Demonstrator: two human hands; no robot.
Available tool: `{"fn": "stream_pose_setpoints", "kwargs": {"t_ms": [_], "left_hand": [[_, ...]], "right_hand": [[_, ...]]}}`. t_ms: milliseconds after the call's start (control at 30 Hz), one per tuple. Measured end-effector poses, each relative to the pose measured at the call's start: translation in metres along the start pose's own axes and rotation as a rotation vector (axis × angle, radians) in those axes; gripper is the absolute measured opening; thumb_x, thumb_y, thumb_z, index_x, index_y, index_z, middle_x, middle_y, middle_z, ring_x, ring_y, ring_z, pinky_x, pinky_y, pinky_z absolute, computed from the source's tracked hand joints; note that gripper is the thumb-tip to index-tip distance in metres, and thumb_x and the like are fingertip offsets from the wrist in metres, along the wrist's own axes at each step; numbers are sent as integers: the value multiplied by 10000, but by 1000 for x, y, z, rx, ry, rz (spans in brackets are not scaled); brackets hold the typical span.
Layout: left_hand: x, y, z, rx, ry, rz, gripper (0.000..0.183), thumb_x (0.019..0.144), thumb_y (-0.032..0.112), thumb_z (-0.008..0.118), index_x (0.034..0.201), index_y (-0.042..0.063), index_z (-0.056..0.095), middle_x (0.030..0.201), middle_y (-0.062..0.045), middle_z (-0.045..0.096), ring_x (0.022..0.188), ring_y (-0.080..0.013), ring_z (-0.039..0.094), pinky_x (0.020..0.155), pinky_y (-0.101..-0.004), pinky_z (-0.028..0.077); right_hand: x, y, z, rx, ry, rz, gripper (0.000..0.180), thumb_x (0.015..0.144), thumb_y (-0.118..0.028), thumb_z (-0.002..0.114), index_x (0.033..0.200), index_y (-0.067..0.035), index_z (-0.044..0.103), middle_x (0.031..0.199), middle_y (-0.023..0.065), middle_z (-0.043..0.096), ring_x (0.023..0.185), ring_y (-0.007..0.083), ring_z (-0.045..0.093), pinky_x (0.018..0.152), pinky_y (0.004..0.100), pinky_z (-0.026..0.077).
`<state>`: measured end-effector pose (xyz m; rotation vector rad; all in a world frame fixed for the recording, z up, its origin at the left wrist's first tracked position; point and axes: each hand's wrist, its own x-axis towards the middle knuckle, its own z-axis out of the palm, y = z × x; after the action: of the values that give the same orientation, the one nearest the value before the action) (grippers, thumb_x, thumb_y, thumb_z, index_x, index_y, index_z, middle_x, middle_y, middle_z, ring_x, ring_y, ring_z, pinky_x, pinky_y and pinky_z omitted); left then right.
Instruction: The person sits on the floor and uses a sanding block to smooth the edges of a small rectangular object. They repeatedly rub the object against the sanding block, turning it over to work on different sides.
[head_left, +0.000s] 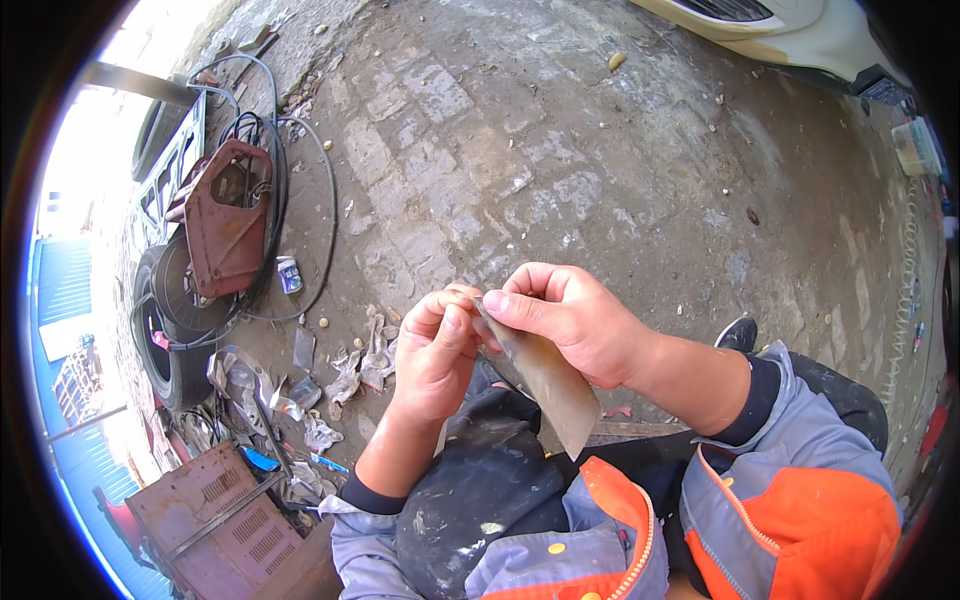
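A thin grey-brown sheet, possibly sandpaper (551, 382), hangs at a slant above my lap. My right hand (581, 319) pinches its upper end, with the thumb on the near face and the fingers behind. At that same end, my left hand (442, 345) has its thumb and fingertips together against the sheet's corner. How far the left fingertips wrap around it is hidden. The lower end tapers to a point over my dark, paint-spotted trousers (487, 487).
A rusty red metal machine (229, 217) with coiled black cable (330, 202) stands left, beside tyres (169, 375). Litter (367, 360) and a louvred metal box (217, 517) lie nearer. A vehicle bumper (810, 45) and a plastic bucket (913, 146) are at right.
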<state>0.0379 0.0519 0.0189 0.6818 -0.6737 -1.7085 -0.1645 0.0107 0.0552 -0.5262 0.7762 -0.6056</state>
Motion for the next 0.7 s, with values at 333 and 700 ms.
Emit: {"fn": "stream_pose_setpoints", "kwargs": {"t_ms": [333, 700], "left_hand": [[3, -6, 2, 79, 62, 81, 179, 1085, 165, 666, 1225, 71, 726, 1254, -94, 675, 901, -197, 695, 793, -346, 574], [5, -8, -1, 230, 40, 191, 183, 1064, 115, 692, 1230, 67, 749, 1197, -113, 678, 896, -195, 696, 802, -348, 588]], "right_hand": [[1, 1, 1, 39, -6, -4, 260, 1053, -304, 738, 1040, -48, 695, 979, 6, 700, 869, 75, 633, 772, 268, 533], [1, 1, 1, 120, -33, 59, 307, 1043, -350, 746, 1080, -49, 698, 1005, 22, 697, 883, 83, 633, 769, 283, 534]]}}
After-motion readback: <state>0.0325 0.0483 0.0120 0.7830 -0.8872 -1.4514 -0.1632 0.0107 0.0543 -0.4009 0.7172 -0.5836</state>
